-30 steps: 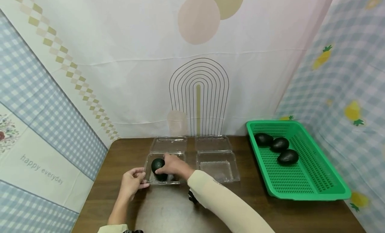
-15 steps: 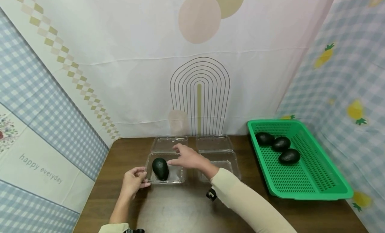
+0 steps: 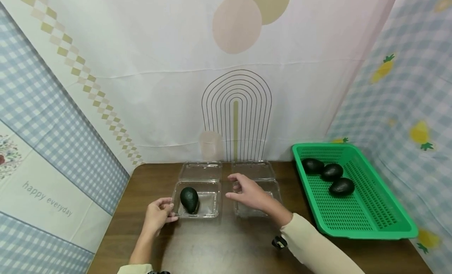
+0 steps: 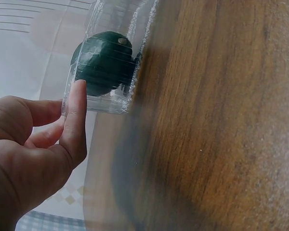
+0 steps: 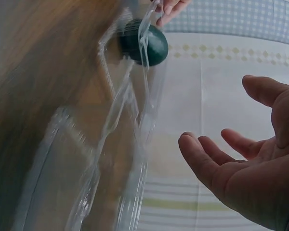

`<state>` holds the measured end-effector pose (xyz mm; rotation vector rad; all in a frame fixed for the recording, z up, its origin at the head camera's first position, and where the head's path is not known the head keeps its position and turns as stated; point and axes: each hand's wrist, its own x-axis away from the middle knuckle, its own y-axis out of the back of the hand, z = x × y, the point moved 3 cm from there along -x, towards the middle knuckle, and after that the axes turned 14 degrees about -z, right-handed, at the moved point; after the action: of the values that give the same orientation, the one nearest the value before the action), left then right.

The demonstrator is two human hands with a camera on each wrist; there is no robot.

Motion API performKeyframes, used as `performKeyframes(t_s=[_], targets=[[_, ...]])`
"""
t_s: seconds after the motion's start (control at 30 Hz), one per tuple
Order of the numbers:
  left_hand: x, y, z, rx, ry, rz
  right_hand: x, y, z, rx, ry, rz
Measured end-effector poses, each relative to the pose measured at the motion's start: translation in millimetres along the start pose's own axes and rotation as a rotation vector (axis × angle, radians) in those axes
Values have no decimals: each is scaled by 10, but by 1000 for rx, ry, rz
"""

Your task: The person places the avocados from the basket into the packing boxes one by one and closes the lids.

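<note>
A dark green avocado sits in the left half of an opened clear plastic clamshell container. My left hand pinches this container's left edge between thumb and fingers, as the left wrist view shows. My right hand is held over a second clear clamshell container, which also lies with its lid back. Nothing is in the right hand, whose fingers are spread apart in the right wrist view. The hand and forearm hide part of the second container.
A green perforated plastic basket stands at the right of the brown wooden table. Three dark avocados lie in its far left part. A printed cloth hangs behind the table, with checked cloths at both sides.
My right hand has let go of the avocado, leaving it in the left container, and has moved right over the other container. The left hand stays at the container's edge.
</note>
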<state>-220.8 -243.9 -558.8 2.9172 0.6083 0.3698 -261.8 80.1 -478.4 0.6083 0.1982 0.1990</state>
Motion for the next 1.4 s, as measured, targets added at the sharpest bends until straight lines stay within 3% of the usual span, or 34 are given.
performKeyframes(t_s=[0.27, 0.43, 0.67, 0.77, 1.1, 1.4], targets=[[18, 30, -4, -26, 11, -16, 300, 342, -77, -18, 6, -46], [10, 5, -10, -17, 5, 10, 471, 609, -88, 17, 26, -77], [8, -7, 2, -21, 3, 6, 645, 996, -198, 199, 121, -167], [8, -11, -8, -25, -4, 17, 703, 1155, -288, 253, 121, -181], [11, 10, -29, -37, -19, 25, 757, 1735, -550, 397, 81, -172], [12, 6, -26, -32, -13, 13, 694, 2110, -1001, 462, 91, -119]])
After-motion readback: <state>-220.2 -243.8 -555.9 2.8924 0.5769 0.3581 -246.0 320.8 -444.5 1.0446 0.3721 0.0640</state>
